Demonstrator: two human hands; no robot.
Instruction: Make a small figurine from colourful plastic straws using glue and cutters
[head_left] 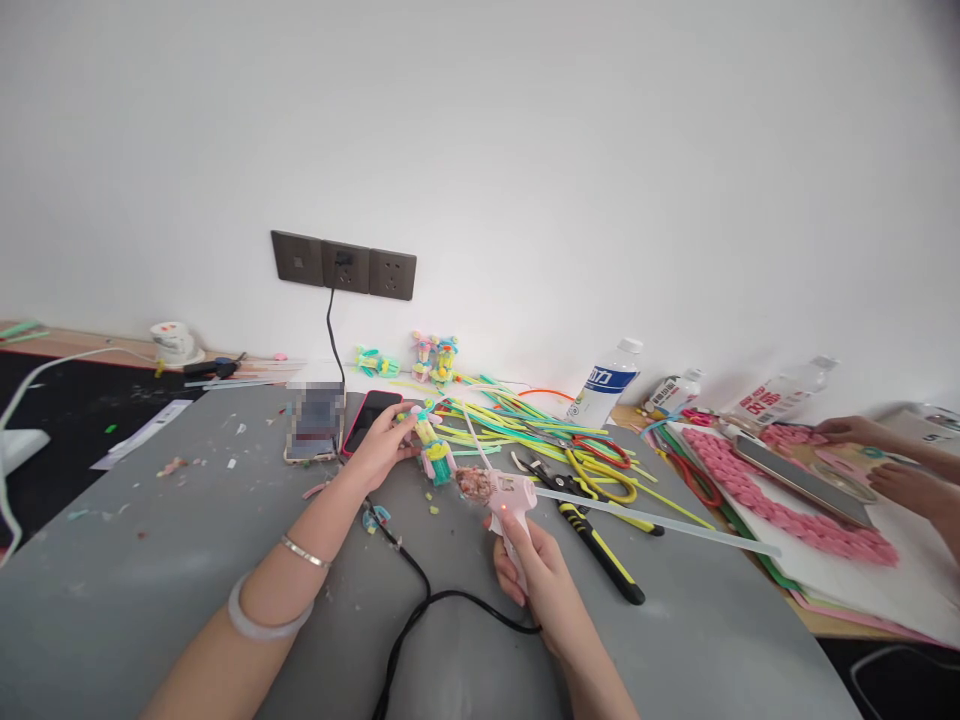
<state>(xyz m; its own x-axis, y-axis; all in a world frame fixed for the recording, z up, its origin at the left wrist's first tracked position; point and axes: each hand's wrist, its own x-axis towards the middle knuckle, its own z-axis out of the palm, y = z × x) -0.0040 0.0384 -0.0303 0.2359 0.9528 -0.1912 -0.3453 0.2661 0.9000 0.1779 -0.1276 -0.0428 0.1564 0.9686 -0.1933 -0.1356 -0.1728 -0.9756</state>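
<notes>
My left hand (388, 442) grips a small figure (429, 440) of yellow, teal and pink pieces, tilted above the grey table (247, 540). In my right hand (534, 565) is a pale pink hot glue gun (511, 492), its handle wrapped by my fingers and a small light glowing on it. A long translucent glue stick (660, 522) sticks out of its back toward the right. Brownish residue coats the gun's front end, which is close to the figure. Behind them lies a pile of yellow and green strips (495, 415).
Black-and-yellow pliers (600, 550) and yellow-handled scissors (604, 478) lie right of the gun. Similar figures (433, 358) stand by the wall. A black cord (420, 590) crosses the table. Bottles (606, 385), phones (371, 420) and a pink braid (795, 510) lie around; another person's hands (892, 465) are at right.
</notes>
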